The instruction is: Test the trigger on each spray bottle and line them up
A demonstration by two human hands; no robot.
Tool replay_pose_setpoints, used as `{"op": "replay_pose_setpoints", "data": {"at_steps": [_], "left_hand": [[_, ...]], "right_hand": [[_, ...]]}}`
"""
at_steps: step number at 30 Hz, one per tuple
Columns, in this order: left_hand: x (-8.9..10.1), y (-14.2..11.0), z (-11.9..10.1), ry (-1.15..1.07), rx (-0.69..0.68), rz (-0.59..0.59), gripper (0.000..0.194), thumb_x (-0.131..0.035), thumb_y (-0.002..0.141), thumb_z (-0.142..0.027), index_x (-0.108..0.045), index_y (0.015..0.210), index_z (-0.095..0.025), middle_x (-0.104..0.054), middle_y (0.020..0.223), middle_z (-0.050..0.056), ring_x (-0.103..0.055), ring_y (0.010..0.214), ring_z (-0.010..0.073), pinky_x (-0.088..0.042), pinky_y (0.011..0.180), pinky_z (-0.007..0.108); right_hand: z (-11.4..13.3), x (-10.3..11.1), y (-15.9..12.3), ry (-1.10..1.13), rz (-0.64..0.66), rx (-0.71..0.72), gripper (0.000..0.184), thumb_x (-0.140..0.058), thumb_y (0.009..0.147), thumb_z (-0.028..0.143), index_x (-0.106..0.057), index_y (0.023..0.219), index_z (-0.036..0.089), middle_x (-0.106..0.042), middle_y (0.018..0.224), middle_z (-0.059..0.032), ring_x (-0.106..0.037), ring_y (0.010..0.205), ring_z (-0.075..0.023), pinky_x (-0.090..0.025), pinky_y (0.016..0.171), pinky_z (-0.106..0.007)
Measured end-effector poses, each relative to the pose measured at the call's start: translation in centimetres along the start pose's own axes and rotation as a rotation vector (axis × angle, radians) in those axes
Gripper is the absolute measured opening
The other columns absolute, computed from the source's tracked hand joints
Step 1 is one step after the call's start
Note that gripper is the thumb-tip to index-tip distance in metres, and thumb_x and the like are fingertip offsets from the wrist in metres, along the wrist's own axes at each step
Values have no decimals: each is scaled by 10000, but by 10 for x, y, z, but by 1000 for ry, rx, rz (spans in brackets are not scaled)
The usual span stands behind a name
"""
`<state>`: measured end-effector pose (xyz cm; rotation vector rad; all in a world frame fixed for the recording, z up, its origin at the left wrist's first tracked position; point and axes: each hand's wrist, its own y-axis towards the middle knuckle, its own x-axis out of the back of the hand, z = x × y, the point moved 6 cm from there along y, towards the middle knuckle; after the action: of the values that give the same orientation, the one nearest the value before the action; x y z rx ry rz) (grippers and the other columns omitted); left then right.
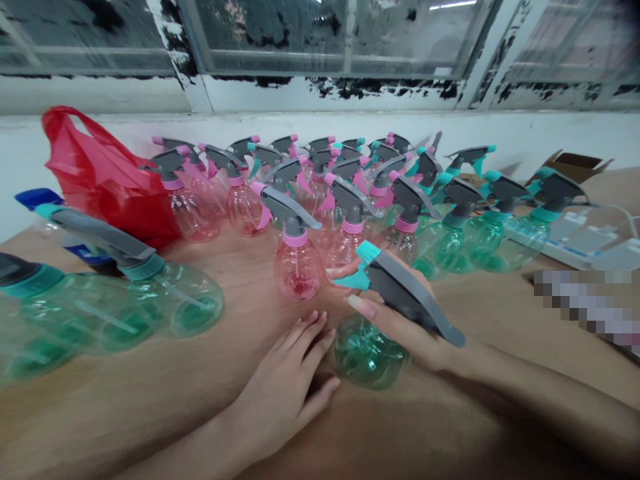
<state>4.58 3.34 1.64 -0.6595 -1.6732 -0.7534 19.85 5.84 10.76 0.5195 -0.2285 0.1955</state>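
My right hand (415,333) is closed round the neck of a green spray bottle (373,357), just below its grey and turquoise trigger head. The bottle is clear green plastic, tilted a little, low over or on the table; I cannot tell whether its base touches. To its left, my left hand (295,373) lies flat on the wooden table (240,407), fingers stretched out and holding nothing. A pink spray bottle (299,267) with a pink collar stands upright just beyond both hands.
Several pink and green spray bottles (353,227) stand grouped towards the wall. More green bottles (195,303) stand at the left, before a red plastic bag (115,193) and a dark bottle with a blue label. A power strip (560,237) and an open cardboard box (570,167) are at the right.
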Motion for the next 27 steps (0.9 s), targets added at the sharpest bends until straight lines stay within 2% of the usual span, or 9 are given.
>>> {"op": "replay_pose_setpoints", "data": {"at_steps": [8, 12, 19, 24, 27], "left_hand": [[1, 1, 0, -12, -9, -42, 517, -540, 946, -377, -470, 1378, -101, -470, 1441, 171, -414, 1339, 331, -397, 1057, 517], [0, -1, 0, 7, -14, -37, 516, -537, 949, -377, -464, 1380, -103, -458, 1449, 174, -415, 1338, 328, -401, 1053, 516], [0, 1, 1, 18, -11, -25, 515, -539, 947, -384, -468, 1374, -105, -472, 1438, 172, -428, 1330, 322, -399, 1056, 504], [0, 1, 1, 17, -4, -16, 509, -539, 946, -390, -477, 1366, -112, -465, 1446, 166, -421, 1335, 319, -401, 1054, 509], [0, 1, 0, 10, -3, -18, 511, -542, 943, -392, -478, 1366, -113, -469, 1443, 163, -419, 1336, 321, -404, 1051, 515]], "right_hand": [[0, 0, 0, -18, -10, 29, 124, -620, 841, 270, -506, 875, 233, -483, 709, 47, -471, 589, -105, -426, 568, -265], [-1, 1, 0, -18, -16, 16, 127, -624, 836, 275, -514, 885, 234, -510, 737, 35, -511, 623, -117, -447, 602, -278], [-1, 1, 0, -19, -19, 38, 128, -636, 837, 253, -530, 905, 232, -495, 747, 42, -491, 616, -99, -426, 573, -256], [5, 3, 2, -105, -49, 49, 211, -652, 828, 296, -480, 731, 220, -460, 635, 59, -436, 534, -86, -367, 501, -248], [13, 3, 5, -114, -35, 76, 206, -632, 823, 290, -486, 700, 213, -455, 585, 59, -437, 509, -87, -360, 479, -245]]}}
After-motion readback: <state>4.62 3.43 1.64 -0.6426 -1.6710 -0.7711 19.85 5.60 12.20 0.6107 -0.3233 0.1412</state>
